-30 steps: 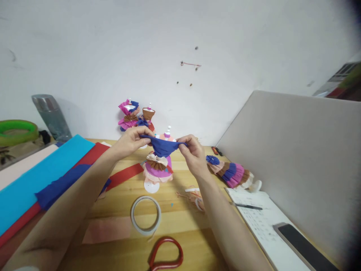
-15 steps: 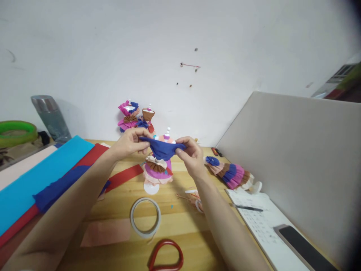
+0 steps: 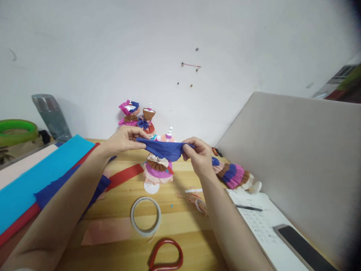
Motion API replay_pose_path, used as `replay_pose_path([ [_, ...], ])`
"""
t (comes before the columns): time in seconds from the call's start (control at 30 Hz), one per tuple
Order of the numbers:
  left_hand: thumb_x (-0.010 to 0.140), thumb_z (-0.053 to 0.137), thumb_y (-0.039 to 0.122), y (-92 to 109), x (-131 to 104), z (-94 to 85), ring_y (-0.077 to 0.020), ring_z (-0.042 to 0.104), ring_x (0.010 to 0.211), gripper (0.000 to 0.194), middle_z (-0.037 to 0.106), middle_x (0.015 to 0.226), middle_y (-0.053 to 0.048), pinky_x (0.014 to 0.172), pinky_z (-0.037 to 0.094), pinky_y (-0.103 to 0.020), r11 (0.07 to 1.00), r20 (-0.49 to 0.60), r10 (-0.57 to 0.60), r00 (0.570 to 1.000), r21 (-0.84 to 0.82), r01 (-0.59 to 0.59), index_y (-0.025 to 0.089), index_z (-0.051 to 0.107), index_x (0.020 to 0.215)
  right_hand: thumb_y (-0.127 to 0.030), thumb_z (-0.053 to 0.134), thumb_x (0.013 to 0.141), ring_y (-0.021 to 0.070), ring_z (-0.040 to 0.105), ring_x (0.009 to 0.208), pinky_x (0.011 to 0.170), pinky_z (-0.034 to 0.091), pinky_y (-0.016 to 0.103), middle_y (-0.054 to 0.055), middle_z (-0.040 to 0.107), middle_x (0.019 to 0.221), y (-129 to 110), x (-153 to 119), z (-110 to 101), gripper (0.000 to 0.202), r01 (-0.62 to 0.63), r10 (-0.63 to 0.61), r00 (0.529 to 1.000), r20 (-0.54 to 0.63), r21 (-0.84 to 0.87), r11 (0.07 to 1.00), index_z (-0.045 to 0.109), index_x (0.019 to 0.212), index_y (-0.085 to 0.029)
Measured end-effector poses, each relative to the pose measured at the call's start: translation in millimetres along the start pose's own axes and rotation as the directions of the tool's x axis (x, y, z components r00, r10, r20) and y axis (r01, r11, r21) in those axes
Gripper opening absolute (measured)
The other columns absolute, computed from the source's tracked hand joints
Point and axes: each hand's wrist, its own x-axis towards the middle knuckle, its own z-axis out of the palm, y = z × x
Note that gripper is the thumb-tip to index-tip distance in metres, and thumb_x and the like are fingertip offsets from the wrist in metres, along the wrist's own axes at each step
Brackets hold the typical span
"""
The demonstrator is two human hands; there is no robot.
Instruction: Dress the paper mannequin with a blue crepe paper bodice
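Note:
A strip of blue crepe paper (image 3: 165,149) is stretched between my two hands, sagging a little in the middle. My left hand (image 3: 128,138) pinches its left end between thumb and fingers. Its right end is gripped by my right hand (image 3: 197,153). Just behind the strip stands a small white mannequin (image 3: 169,134) in a pink and magenta paper skirt (image 3: 159,174) with a brown and cream fan bow (image 3: 158,162). The strip hides most of its torso; I cannot tell whether the two touch.
Coloured paper sheets (image 3: 50,169) lie left, near a bottle (image 3: 52,116). A tape roll (image 3: 146,216) and red scissors handle (image 3: 167,254) are in front. Right are a lying dressed mannequin (image 3: 235,175), notebook (image 3: 251,226) and phone (image 3: 303,244). Two dressed mannequins (image 3: 129,113) stand behind.
Both hands have moved apart, my right hand further right, pulling the blue crepe paper wider and flatter. More of the blue sheet under my left arm now shows.

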Motion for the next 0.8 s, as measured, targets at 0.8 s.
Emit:
replay_pose_path([
  [0.8, 0.066, 0.075, 0.03, -7.4, 2.5, 7.6, -0.0081, 0.049, 0.047, 0.017, 0.062, 0.056, 0.0, 0.043, 0.037, -0.019, 1.0, -0.096, 0.013, 0.995, 0.004, -0.013, 0.014, 0.074, 0.069, -0.032, 0.07, 0.073, 0.0113, 0.057, 0.047, 0.046, 0.048, 0.025, -0.002, 0.06, 0.056, -11.0, 0.9, -0.4, 0.014, 0.013, -0.009, 0.999, 0.037, -0.096, 0.995, 0.066, 0.07, -0.019],
])
